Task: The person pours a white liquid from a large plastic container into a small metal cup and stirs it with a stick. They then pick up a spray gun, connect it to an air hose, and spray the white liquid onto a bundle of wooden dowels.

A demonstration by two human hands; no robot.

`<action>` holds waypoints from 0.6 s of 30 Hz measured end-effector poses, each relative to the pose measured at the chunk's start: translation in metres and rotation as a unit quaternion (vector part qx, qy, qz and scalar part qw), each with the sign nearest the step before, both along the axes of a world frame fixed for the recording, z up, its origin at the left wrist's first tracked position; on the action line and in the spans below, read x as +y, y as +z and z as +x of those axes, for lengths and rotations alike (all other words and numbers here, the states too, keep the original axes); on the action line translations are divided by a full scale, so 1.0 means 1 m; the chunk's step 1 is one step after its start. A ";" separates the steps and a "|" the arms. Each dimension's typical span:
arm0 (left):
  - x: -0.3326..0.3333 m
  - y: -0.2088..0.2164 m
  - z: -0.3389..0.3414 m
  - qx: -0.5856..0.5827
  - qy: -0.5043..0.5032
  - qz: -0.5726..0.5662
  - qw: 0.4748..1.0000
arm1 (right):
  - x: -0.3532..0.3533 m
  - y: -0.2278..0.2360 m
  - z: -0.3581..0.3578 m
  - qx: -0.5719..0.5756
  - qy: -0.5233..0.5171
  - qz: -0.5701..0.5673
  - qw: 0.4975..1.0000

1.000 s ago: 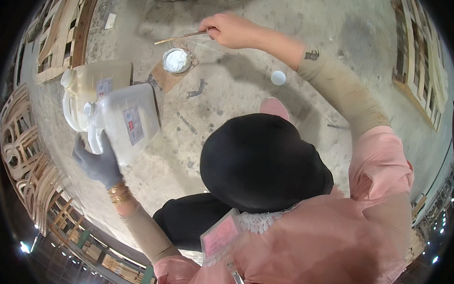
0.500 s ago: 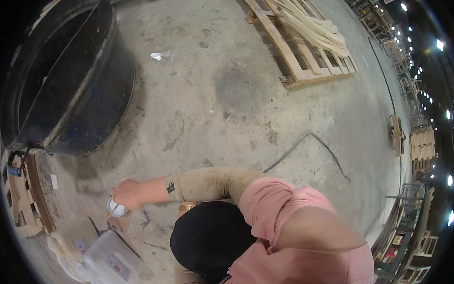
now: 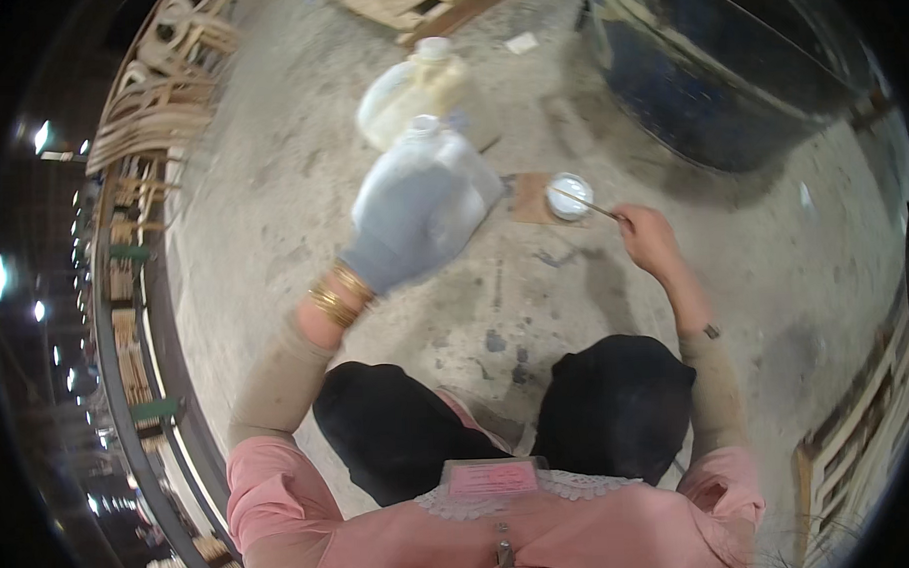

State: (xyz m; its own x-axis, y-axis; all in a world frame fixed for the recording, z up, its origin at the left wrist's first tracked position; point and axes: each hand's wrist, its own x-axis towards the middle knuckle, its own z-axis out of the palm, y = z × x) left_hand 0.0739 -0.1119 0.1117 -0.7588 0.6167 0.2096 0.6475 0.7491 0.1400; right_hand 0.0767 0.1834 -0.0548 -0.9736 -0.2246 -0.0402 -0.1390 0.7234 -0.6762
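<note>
My right hand (image 3: 651, 241) is closed round one end of a thin stick (image 3: 594, 206). The stick's other end reaches into a small round tub (image 3: 569, 197) of white stuff. Under the tub's left side lies a brown piece of cardboard (image 3: 532, 198) on the floor. My left hand (image 3: 413, 230), in a grey glove, overlaps the front of a whitish plastic jug (image 3: 471, 173). Motion blurs its fingers, so I cannot tell whether it grips the jug. Behind stands a second, yellowish jug (image 3: 388, 104).
A big black vat (image 3: 699, 115) stands at the far right. Wooden pallets lie at the far edge (image 3: 435, 19) and at the lower right (image 3: 850, 440). Curved wooden pieces (image 3: 158, 104) are stacked at the far left. A small white scrap (image 3: 521, 43) lies beyond the tub.
The view has swung round to the left, bringing the jugs and tub to the middle. My right hand was over the tub and is now beside it with the stick. My gloved left hand has come into view.
</note>
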 end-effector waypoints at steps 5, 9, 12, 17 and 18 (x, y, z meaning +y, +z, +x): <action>-0.073 0.044 -0.031 -0.065 0.190 0.062 0.978 | -0.027 -0.006 0.019 -0.041 -0.014 -0.008 0.999; -0.058 0.015 -0.082 -0.150 0.155 -0.049 0.975 | -0.022 -0.008 0.024 -0.052 -0.041 -0.024 0.998; -0.059 0.002 -0.112 -0.164 0.132 -0.159 0.964 | -0.020 -0.008 0.023 -0.052 -0.046 -0.026 0.997; -0.046 0.001 -0.135 -0.249 0.107 -0.230 0.934 | -0.016 -0.015 0.016 -0.021 -0.037 -0.010 0.999; -0.042 0.001 -0.138 -0.260 0.102 -0.249 0.927 | -0.017 -0.018 0.014 -0.020 -0.036 -0.008 0.999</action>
State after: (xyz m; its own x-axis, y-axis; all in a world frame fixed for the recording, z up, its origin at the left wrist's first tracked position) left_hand -0.0640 -0.1541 0.1123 -0.7887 0.3707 -0.4904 0.4266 0.9044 -0.0024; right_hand 0.0910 0.1667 -0.0729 -0.9851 -0.1541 -0.0770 -0.0586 0.7200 -0.6915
